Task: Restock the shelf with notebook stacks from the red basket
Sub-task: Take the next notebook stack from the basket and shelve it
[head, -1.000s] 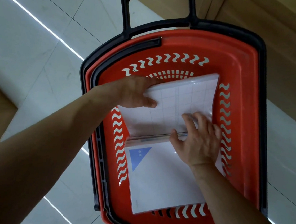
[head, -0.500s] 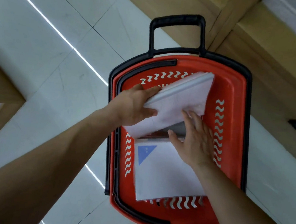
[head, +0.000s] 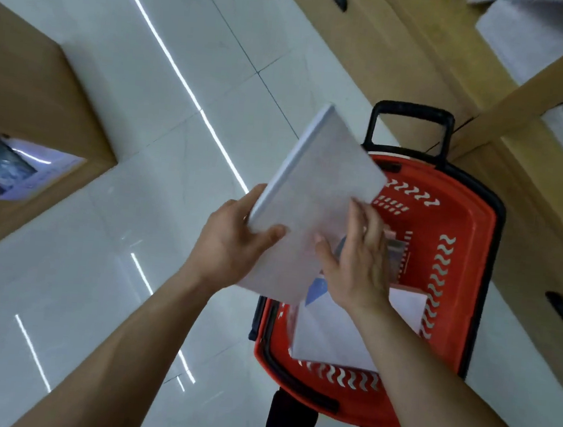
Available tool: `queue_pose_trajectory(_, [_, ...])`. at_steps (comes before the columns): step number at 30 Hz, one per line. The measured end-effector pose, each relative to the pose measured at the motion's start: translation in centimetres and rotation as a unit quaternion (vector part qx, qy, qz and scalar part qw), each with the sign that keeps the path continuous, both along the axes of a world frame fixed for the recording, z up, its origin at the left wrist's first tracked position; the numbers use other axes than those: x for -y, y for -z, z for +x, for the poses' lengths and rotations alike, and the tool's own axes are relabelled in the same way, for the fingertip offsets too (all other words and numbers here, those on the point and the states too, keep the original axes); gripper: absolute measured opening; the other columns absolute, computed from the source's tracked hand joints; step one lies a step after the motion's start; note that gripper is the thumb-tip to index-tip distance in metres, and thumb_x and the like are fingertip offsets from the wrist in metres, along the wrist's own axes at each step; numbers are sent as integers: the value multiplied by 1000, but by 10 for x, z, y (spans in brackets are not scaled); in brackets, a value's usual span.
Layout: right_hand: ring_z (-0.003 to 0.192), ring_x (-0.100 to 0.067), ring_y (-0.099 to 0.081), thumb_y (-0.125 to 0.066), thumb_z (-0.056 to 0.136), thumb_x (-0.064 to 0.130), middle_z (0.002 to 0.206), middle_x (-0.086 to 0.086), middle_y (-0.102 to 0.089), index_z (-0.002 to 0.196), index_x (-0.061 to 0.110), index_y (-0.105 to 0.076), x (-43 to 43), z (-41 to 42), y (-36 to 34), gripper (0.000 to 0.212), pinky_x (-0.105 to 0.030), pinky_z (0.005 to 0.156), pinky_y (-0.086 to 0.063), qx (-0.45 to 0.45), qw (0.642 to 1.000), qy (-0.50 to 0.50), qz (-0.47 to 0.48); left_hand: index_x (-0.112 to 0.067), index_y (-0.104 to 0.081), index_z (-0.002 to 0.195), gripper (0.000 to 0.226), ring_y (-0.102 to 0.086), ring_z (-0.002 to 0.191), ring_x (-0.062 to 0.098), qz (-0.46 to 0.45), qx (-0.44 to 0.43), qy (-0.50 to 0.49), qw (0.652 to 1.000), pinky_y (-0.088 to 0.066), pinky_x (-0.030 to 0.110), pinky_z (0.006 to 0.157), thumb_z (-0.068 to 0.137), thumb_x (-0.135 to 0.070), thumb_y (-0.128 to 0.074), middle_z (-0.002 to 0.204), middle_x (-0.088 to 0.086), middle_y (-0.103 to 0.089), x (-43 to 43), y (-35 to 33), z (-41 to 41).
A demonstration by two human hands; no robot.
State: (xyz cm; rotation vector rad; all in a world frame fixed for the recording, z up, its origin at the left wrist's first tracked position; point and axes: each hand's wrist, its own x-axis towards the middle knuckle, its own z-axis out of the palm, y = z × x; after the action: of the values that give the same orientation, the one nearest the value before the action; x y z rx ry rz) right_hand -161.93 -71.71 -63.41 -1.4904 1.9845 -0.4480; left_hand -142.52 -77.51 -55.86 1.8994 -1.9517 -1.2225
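Notebook stack lifted clear of the basket

Left hand (head: 232,243) grips the notebook stack (head: 312,202) at its lower edge; right hand (head: 358,262) lies flat on top, apparently steadying. Above the red basket (head: 464,299), keep it level and squeezed together, carrying toward the shelf (head: 533,86).

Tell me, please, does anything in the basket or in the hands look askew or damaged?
Nothing looks damaged. The lifted notebook stack is tilted, gripped by the left hand with the right hand flat on it. Another stack lies slightly skewed in the red basket.
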Motion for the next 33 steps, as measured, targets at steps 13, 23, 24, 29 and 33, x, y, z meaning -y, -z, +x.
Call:
queue_pose_trajectory(13, [140,-21,-42,-59,91,59,160,-6,-32,160,32,4,-25,28,65,97,-41,113,-39,261,945,126,154,-67,-46,113,43,-62,94,-9,69,-67,-165,982,-54,22,80,93,-37,-69,100,-44,-61,-52,80,30])
queue_pose_trajectory(23, [115,2,-59,-75,84,50,127,20,-59,144,41,-37,-38,44,71,71,-22,85,-54,380,883,249,120,-37,-52,137,61,-67,101,5,128,-105,-199,966,-58,39,90,80,-49,-72,117,-17,-68,-49,104,43])
queue_pose_trajectory(24, [117,-1,-60,-75,84,49,128,17,-59,144,39,-39,-38,45,68,71,-22,84,-55,375,884,257,110,-40,-47,140,65,-66,103,4,128,-107,-186,968,-57,35,88,82,-47,-73,120,-18,-66,-49,104,41])
queue_pose_trajectory(29, [115,-4,-62,-74,84,48,123,20,-64,126,45,-53,-41,39,56,48,-34,94,-56,380,878,268,114,-46,-39,142,68,-63,100,-7,114,-81,-184,973,-51,11,74,85,-47,-75,118,-29,-62,-55,105,26])
queue_pose_trajectory(33, [115,-6,-61,-73,85,51,123,19,-62,126,42,-52,-41,35,52,47,-35,95,-56,372,881,267,118,-57,-37,132,58,-60,89,-18,122,-61,-192,972,-45,6,64,86,-50,-72,103,-43,-59,-55,105,20])
